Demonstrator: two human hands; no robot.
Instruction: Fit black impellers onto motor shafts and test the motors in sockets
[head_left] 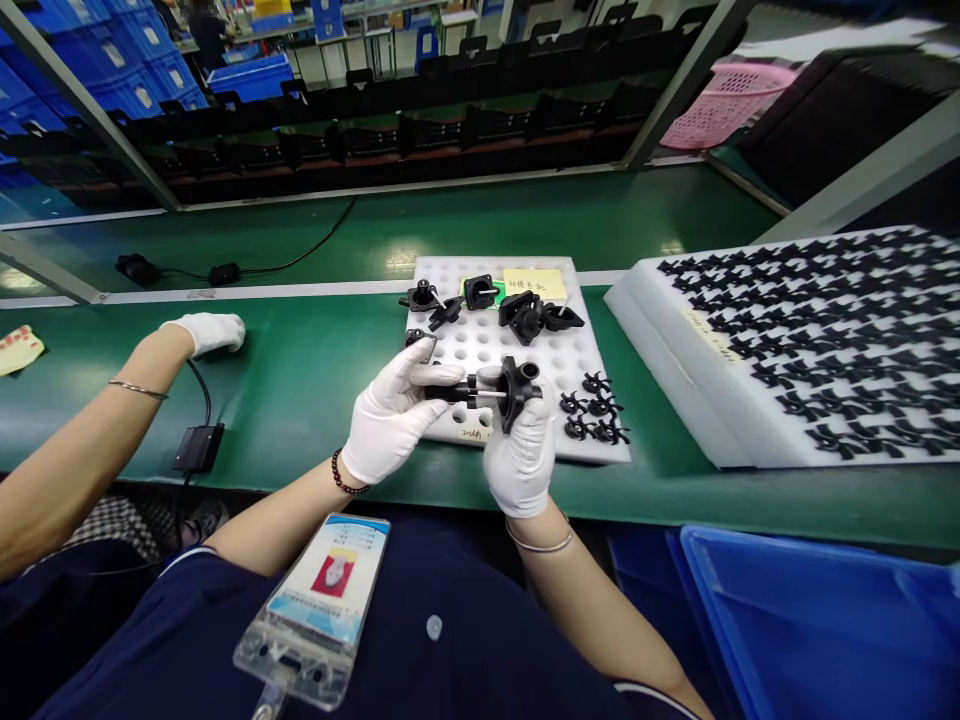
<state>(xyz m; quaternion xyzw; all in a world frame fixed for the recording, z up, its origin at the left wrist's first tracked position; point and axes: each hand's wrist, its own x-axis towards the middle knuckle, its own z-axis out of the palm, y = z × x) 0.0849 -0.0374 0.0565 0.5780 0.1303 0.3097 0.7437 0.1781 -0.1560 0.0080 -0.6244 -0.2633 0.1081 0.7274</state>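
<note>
Both of my hands wear white gloves and meet over a white foam tray (529,345). My left hand (394,410) pinches a slim black cylindrical part (448,392). In my right hand (523,450) is a black plastic housing (517,388) with a square flange and a round opening. A thin metal shaft (491,394) shows between the two pieces; whether they are joined I cannot tell. Several similar black housings (526,318) lie loose toward the back of the tray. Small black bladed impellers (596,405) stand at its right front corner.
A thick foam block (675,370) on the right carries rows of black impellers (840,340). At the left, a co-worker's gloved hand (210,332) rests over the green bench (300,350), near a cable and black box (199,447). Blue bins (817,620) stand at lower right.
</note>
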